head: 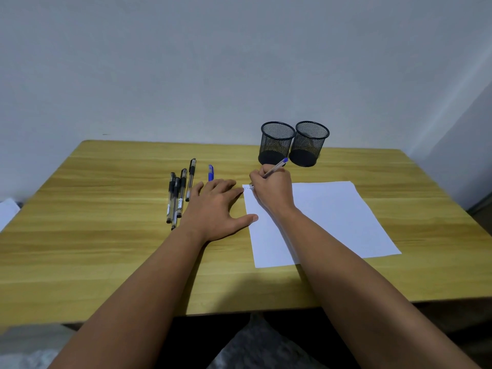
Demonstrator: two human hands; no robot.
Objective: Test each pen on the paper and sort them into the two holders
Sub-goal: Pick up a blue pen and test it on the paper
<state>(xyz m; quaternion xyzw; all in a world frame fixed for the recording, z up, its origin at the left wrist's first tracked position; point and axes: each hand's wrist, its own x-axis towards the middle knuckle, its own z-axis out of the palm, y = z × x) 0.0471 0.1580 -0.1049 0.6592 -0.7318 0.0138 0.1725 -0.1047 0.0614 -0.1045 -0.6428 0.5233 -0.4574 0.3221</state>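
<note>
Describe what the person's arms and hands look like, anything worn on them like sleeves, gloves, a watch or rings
Both arms are bare from where they enter the picture to the wrists: no sleeves show. The left hand and right hand are ungloved. No watch, bracelet or wristband shows on either wrist, and no rings on the fingers that are visible. No markings can be made out.

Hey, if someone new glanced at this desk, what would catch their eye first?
The right hand holds a blue pen to the top left corner of the paper. Two black mesh holders stand just behind it. The left hand lies flat beside a row of black pens.
</note>
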